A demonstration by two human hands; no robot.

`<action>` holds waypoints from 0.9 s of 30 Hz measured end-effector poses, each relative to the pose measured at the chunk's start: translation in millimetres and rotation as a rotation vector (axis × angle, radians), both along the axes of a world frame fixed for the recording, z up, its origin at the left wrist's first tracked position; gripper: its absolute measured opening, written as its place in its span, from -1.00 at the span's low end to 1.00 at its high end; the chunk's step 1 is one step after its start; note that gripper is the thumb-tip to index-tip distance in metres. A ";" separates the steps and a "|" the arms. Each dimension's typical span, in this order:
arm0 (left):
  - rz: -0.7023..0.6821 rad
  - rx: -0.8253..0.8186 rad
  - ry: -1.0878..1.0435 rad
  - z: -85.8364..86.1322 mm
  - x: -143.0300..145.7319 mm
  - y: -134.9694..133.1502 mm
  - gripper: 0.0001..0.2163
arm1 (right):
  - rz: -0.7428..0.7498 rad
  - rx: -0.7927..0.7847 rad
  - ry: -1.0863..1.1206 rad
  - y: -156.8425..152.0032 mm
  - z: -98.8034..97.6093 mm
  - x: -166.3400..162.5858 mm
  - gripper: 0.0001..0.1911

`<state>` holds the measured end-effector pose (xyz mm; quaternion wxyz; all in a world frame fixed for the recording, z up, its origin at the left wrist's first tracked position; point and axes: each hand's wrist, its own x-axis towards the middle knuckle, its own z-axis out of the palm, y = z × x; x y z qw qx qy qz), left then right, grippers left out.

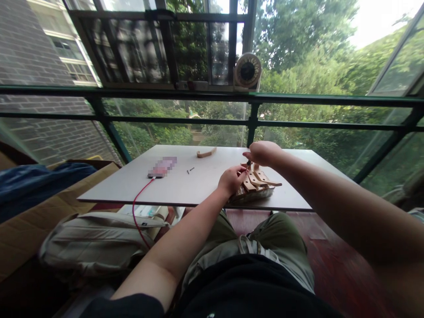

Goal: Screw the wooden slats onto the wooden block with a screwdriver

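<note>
My right hand [264, 153] is closed in a fist around what looks like a screwdriver [249, 163]; the fist hides its handle, and a short dark part points down below it. Just under that, my left hand [232, 180] has its fingers pinched at the tool's lower end, over the wooden pieces. What the fingertips hold is too small to tell. Several pale wooden hooks [254, 179] with dark holes lie side by side on a low, clear-wrapped block [256, 194] near the table's front edge.
On the white table [195, 190] lie a loose wooden hook [206, 153], small screws [190, 170] and a phone [162, 168] with a red cable [135, 196]. A round fan [247, 70] stands by the window above the green railing [212, 94]. A bag [96, 243] sits at lower left.
</note>
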<state>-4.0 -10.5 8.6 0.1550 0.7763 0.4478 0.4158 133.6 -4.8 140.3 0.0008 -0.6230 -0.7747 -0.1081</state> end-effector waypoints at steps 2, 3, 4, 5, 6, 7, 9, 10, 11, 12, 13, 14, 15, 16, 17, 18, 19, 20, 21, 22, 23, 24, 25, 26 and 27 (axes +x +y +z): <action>0.003 -0.004 0.003 0.9 0.7 -1.1 -0.76 | -0.022 -0.008 0.005 1.7 1.2 1.2 -0.39; 0.004 -0.007 0.004 1.3 1.1 -1.6 -0.76 | -0.029 -0.015 0.008 2.1 1.7 1.8 -0.39; 0.007 -0.011 0.006 1.7 1.4 -2.1 -0.76 | -0.034 -0.023 0.010 2.2 2.1 2.3 -0.39; 0.010 -0.015 0.007 2.0 1.6 -2.5 -0.76 | -0.036 -0.030 0.012 2.0 2.2 2.8 -0.39; 0.013 -0.019 0.009 2.1 1.8 -2.8 -0.75 | -0.036 -0.035 0.013 1.6 2.2 3.3 -0.38; 0.016 -0.023 0.011 2.2 2.0 -3.0 -0.75 | -0.035 -0.038 0.013 1.1 2.0 3.8 -0.38; 0.020 -0.030 0.014 2.1 2.2 -3.1 -0.74 | -0.028 -0.039 0.010 0.0 1.7 4.7 -0.37; 0.021 -0.033 0.015 2.0 2.3 -3.0 -0.74 | -0.025 -0.043 0.007 -0.6 1.7 5.2 -0.37; 0.022 -0.034 0.015 1.9 2.4 -2.8 -0.74 | -0.023 -0.048 0.002 -1.1 1.8 5.7 -0.37; 0.023 -0.036 0.015 1.8 2.5 -2.5 -0.74 | -0.020 -0.055 -0.003 -1.6 2.0 6.4 -0.37; 0.022 -0.036 0.015 1.7 2.6 -2.1 -0.74 | -0.018 -0.061 -0.007 -2.2 2.3 7.1 -0.37; 0.021 -0.036 0.015 1.5 2.7 -1.8 -0.74 | -0.015 -0.066 -0.012 -2.9 2.5 7.9 -0.37; 0.020 -0.036 0.016 1.3 2.7 -1.4 -0.74 | -0.013 -0.068 -0.016 -3.6 2.7 8.7 -0.37; 0.019 -0.036 0.017 1.1 2.7 -1.0 -0.75 | -0.010 -0.065 -0.020 -4.3 2.7 9.5 -0.36; 0.019 -0.035 0.018 0.9 2.7 -0.7 -0.75 | -0.008 -0.062 -0.023 -5.0 2.7 10.2 -0.35; 0.018 -0.035 0.019 0.6 2.7 -0.5 -0.74 | -0.007 -0.058 -0.027 -5.7 2.5 10.9 -0.34; 0.018 -0.034 0.019 0.3 2.6 -0.2 -0.74 | -0.005 -0.052 -0.030 -6.1 2.2 11.4 -0.33; 0.019 -0.035 0.019 0.1 2.6 -0.1 -0.74 | -0.003 -0.048 -0.032 -6.5 2.0 11.9 -0.32; 0.019 -0.036 0.019 -0.1 2.6 0.0 -0.74 | -0.002 -0.045 -0.035 -6.7 1.7 12.3 -0.33; 0.020 -0.037 0.018 -0.2 2.6 0.0 -0.74 | -0.002 -0.043 -0.037 -6.7 1.4 12.6 -0.34; 0.020 -0.038 0.018 -0.2 2.7 0.0 -0.74 | -0.003 -0.041 -0.038 -6.7 1.2 13.0 -0.35; 0.020 -0.039 0.017 -0.1 2.8 -0.1 -0.74 | -0.005 -0.040 -0.040 -6.6 1.0 13.4 -0.37; 0.019 -0.039 0.016 0.0 2.9 -0.2 -0.74 | -0.007 -0.038 -0.041 -6.5 0.8 13.9 -0.38; 0.018 -0.039 0.015 0.1 2.9 -0.3 -0.75 | -0.008 -0.037 -0.041 -6.3 0.4 14.4 -0.38; 0.018 -0.038 0.014 0.3 3.0 -0.5 -0.75 | -0.009 -0.037 -0.041 -6.1 0.0 15.1 -0.39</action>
